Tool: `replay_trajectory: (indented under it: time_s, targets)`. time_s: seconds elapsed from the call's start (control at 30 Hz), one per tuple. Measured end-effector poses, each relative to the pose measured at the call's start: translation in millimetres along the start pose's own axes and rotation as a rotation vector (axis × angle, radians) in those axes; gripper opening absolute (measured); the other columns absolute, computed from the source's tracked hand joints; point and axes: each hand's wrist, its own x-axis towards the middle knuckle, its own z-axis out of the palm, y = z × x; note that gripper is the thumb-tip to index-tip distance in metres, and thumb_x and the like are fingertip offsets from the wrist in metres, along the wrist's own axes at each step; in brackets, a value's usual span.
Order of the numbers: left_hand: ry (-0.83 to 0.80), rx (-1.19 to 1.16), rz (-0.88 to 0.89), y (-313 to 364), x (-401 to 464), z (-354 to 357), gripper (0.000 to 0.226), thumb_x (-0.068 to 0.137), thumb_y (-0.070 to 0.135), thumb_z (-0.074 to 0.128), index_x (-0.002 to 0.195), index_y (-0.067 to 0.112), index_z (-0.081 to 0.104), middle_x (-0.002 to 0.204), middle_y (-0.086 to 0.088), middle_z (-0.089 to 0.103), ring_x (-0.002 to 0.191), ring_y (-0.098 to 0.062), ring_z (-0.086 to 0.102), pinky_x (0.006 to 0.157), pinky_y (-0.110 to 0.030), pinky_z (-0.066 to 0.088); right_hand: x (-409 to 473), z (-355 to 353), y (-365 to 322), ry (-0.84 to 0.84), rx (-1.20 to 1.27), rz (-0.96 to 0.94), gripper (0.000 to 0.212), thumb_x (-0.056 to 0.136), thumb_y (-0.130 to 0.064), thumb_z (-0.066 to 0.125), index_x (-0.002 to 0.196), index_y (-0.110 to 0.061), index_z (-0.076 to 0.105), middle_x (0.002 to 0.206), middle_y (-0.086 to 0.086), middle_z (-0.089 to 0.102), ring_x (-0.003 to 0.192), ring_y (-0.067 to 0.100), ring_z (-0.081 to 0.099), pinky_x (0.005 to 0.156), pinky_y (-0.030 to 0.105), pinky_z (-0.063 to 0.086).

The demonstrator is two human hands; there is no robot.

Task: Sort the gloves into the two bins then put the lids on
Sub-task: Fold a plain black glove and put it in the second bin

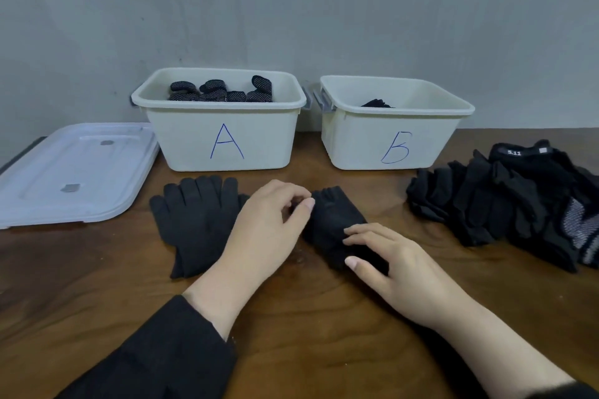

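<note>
Head view: 2 cream plastic bins stand side by side against the grey wall, bin A [223,146] on the left and bin B [392,149] on the right, their hand-drawn blue letters facing the person, presumably so each sort stays readable. Bin A holds black gloves speckled with pale grip dots [220,92]; bin B shows only a bit of plain black fabric low inside. A translucent white lid [74,175] with rounded corners lies flat left of bin A, likely parked until sorting ends; whether a 2nd lid sits under it I cannot tell.

In front of the bins, a plain black knit glove [197,223] lies flat, fingers toward bin A. Beside it the left hand [269,227] pinches the top of a folded black glove [334,223] with curled fingers, while the right hand [398,272] presses its lower end with straight fingers, seemingly steadying the soft fabric for folding. The unsorted pile [505,201], limp dark cloth with 1 grey-patterned piece, waits right of bin B on the brown wooden table [97,285].
</note>
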Motion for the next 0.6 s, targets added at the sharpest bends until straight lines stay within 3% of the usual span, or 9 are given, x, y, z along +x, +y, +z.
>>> replay_trajectory:
  time_s: [0.1, 0.17, 0.27, 0.37, 0.47, 0.53, 0.6]
  targets:
    - [-0.222, 0.273, 0.125, 2.4, 0.7, 6.5, 0.043, 0.094, 0.057, 0.051, 0.134, 0.041, 0.056, 0.137, 0.019, 0.046, 0.126, -0.004, 0.038, 0.107, -0.029, 0.026, -1.1, 1.3, 2.2, -0.028, -0.033, 0.001, 0.04, 0.099, -0.051, 0.052, 0.137, -0.04, 0.059, 0.143, -0.032, 0.045, 0.135, -0.014, 0.035, 0.108, 0.007, 0.027]
    - [-0.253, 0.424, 0.126, -0.4, 0.7, 11.5, 0.045, 0.093, 0.059, 0.052, 0.134, 0.041, 0.056, 0.149, 0.015, 0.037, 0.136, -0.009, 0.03, 0.111, -0.035, 0.02, -0.3, 4.4, 1.5, -0.012, -0.06, 0.008, 0.04, 0.1, -0.046, 0.051, 0.139, -0.041, 0.057, 0.145, -0.031, 0.044, 0.137, -0.012, 0.034, 0.107, 0.004, 0.022]
    - [-0.158, 0.486, 0.035, -4.7, 3.0, 10.3, 0.036, 0.095, 0.051, 0.054, 0.128, 0.036, 0.062, 0.149, 0.008, 0.041, 0.138, -0.015, 0.031, 0.111, -0.04, 0.021, 0.0, 7.9, -3.1, -0.02, -0.071, 0.019, 0.044, 0.102, -0.044, 0.05, 0.145, -0.04, 0.05, 0.149, -0.03, 0.04, 0.14, -0.01, 0.031, 0.106, 0.002, 0.018]
    - [-0.045, 0.404, 0.163, -1.5, 4.2, 6.7, 0.029, 0.099, 0.032, 0.055, 0.125, 0.029, 0.065, 0.144, 0.006, 0.05, 0.135, -0.015, 0.04, 0.11, -0.038, 0.026, -0.1, 6.6, -5.5, -0.022, -0.043, 0.056, 0.049, 0.102, -0.047, 0.047, 0.15, -0.038, 0.044, 0.152, -0.03, 0.036, 0.14, -0.012, 0.03, 0.104, -0.002, 0.017]
    - [-0.258, 0.345, 0.273, 6.7, -1.1, 8.0, 0.035, 0.103, 0.038, 0.045, 0.134, 0.031, 0.061, 0.149, 0.013, 0.047, 0.14, -0.006, 0.034, 0.116, -0.031, 0.021, 1.8, 6.4, -4.6, -0.079, -0.061, 0.067, 0.053, 0.103, -0.049, 0.043, 0.154, -0.036, 0.036, 0.156, -0.029, 0.027, 0.141, -0.017, 0.014, 0.106, -0.004, 0.005]
    - [-0.38, 0.395, 0.197, 3.3, -2.6, 11.0, 0.047, 0.102, 0.053, 0.035, 0.141, 0.034, 0.054, 0.153, 0.016, 0.042, 0.144, -0.002, 0.027, 0.12, -0.031, 0.014, 3.7, 7.4, -3.6, -0.123, -0.095, 0.059, 0.055, 0.104, -0.049, 0.038, 0.156, -0.033, 0.029, 0.159, -0.026, 0.022, 0.141, -0.017, 0.007, 0.112, 0.002, -0.001]
    - [-0.371, 0.447, 0.13, -0.4, -0.7, 10.8, 0.055, 0.098, 0.062, 0.031, 0.141, 0.035, 0.053, 0.151, 0.017, 0.044, 0.142, -0.002, 0.03, 0.119, -0.033, 0.014, 4.4, 8.4, -2.9, -0.141, -0.124, 0.056, 0.057, 0.105, -0.05, 0.033, 0.158, -0.032, 0.025, 0.162, -0.021, 0.021, 0.145, -0.014, 0.007, 0.119, 0.012, 0.0]
